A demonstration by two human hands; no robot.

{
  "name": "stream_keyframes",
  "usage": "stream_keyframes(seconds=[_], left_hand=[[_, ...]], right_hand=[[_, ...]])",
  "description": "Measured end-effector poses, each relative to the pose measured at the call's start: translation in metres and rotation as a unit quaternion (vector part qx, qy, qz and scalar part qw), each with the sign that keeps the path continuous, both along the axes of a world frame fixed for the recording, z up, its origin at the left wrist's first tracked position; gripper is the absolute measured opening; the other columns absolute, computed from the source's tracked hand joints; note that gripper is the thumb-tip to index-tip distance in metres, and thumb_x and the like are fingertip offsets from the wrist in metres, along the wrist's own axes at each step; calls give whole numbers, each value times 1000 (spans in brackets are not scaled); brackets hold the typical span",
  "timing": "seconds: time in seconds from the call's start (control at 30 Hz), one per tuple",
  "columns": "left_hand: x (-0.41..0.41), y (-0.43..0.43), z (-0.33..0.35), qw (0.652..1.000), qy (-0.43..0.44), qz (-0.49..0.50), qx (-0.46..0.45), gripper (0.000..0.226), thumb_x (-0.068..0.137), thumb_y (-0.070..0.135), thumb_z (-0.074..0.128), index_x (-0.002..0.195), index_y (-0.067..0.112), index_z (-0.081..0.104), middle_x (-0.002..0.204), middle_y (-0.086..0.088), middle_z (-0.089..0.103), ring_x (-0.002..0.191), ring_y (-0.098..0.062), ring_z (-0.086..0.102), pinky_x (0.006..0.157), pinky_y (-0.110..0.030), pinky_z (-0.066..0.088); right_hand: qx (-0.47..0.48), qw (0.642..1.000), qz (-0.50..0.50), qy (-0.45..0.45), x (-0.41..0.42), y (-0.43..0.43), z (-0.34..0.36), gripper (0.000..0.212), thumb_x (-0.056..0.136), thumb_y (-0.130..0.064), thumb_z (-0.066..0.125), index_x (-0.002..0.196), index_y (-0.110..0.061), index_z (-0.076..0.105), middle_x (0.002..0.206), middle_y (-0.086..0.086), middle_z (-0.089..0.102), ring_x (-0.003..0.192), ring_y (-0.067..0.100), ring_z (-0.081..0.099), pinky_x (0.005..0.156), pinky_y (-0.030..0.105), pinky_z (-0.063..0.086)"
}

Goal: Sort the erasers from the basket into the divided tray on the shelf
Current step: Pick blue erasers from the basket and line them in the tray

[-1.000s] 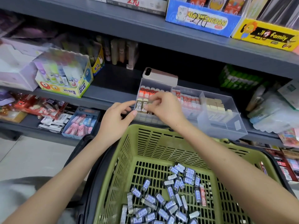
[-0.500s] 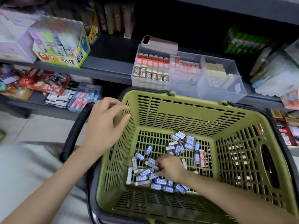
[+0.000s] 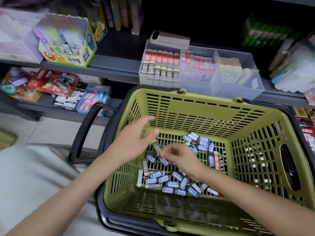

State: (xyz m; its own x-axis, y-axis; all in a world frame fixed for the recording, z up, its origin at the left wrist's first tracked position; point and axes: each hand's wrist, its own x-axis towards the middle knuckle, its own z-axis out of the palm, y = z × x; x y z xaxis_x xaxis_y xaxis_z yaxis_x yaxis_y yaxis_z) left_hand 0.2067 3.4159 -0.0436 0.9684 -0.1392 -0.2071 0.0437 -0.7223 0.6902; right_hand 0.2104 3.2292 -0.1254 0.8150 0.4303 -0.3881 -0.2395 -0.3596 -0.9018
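the grey shelf point(image 3: 115, 68) ran across the back and carried the stock at reaching height. below it the green basket point(image 3: 209, 98) sat close against the person, probably so that both arms could drop straight into it. the clear divided tray point(image 3: 238, 88) stood on the shelf just beyond the basket's far rim; its left compartment held upright rows of red-sleeved and 2b erasers, the middle one red-sleeved ones, the right one pale ones, so the sorting looked partly done. a loose heap of blue-sleeved erasers point(image 3: 170, 183) lay on the basket floor, not yet sorted. the left hand point(image 3: 133, 142) hung over the basket, its fingers straight and spread, seemingly ready to receive. the right hand point(image 3: 184, 157) had its fingers curled, pinching one blurred eraser point(image 3: 157, 148) above the heap, just beside the left thumb; whether the thumb touched it could not be told.
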Motion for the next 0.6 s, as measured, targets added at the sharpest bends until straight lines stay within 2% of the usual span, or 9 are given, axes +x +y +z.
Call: stream_keyframes(seconds=[0.07, 0.13, 0.17, 0.23, 0.27, 0.33, 0.43, 0.5, 0.6], left_hand=[[-2, -10, -6, 996, 67, -6, -53, 50, 95, 41, 45, 143, 30, 32, 131, 4, 53, 117, -10, 54, 100, -28, 42], [-3, -15, -7, 985, 58, 39, -161, 35, 98, 32, 45, 132, 34, 43, 119, 4, 64, 106, -7, 61, 96, -28, 47], [-2, -16, -6, 978, 28, 64, -194, 28, 98, 26, 46, 126, 34, 48, 112, 6, 67, 104, -5, 62, 95, -29, 48], [3, -13, -5, 963, -23, 115, -241, 23, 98, 15, 46, 115, 30, 52, 101, 5, 70, 98, -5, 65, 90, -27, 51], [5, -10, -3, 947, -26, 142, -286, 23, 98, 10, 45, 112, 26, 54, 96, 1, 70, 93, -9, 68, 84, -26, 53], [10, -3, 0, 906, 0, 175, -385, 22, 98, 4, 42, 110, 18, 56, 88, -5, 70, 84, -17, 69, 70, -24, 54], [11, 5, 3, 865, 23, 182, -467, 21, 97, 1, 42, 103, 12, 58, 80, -5, 68, 76, -17, 67, 57, -21, 47], [12, 7, 4, 848, 25, 187, -495, 20, 96, 0, 42, 99, 11, 59, 76, -3, 66, 72, -15, 65, 54, -21, 45], [12, 6, 3, 843, 35, 191, -502, 22, 96, -1, 42, 96, 12, 59, 74, -2, 65, 71, -15, 64, 55, -21, 44]], right_hand=[[147, 988, -21, 30, -2, 10, 21, 7, 86, -19, 66, 80, -23, 69, 72, -6, 65, 66, 7, 57, 69, 21, 51], [174, 985, -6, 13, -3, 19, 27, 3, 84, -23, 67, 84, -25, 69, 78, -4, 66, 72, 12, 59, 75, 25, 53], [137, 990, 13, -10, -4, 22, 22, 6, 83, -25, 68, 89, -24, 67, 82, -4, 66, 76, 14, 61, 78, 27, 53], [-34, 989, 102, -98, -4, 24, -3, 26, 81, -30, 70, 104, -20, 64, 95, -4, 66, 89, 14, 61, 82, 29, 49], [-141, 962, 176, -151, -4, 25, -19, 38, 81, -34, 70, 113, -16, 61, 105, -1, 65, 98, 16, 59, 85, 27, 44], [-292, 871, 332, -212, -8, 26, -49, 60, 80, -43, 69, 127, -11, 51, 123, 6, 57, 114, 23, 50, 91, 28, 40], [-370, 753, 466, -280, -16, 27, -83, 68, 80, -40, 68, 130, -1, 44, 126, 17, 48, 115, 32, 43, 90, 40, 38], [-382, 745, 459, -296, -21, 24, -94, 67, 80, -36, 67, 130, 1, 43, 128, 19, 44, 119, 34, 39, 88, 42, 41], [-385, 778, 411, -277, -20, 13, -97, 57, 77, -33, 64, 122, -2, 48, 123, 15, 46, 118, 30, 39, 82, 39, 45]])
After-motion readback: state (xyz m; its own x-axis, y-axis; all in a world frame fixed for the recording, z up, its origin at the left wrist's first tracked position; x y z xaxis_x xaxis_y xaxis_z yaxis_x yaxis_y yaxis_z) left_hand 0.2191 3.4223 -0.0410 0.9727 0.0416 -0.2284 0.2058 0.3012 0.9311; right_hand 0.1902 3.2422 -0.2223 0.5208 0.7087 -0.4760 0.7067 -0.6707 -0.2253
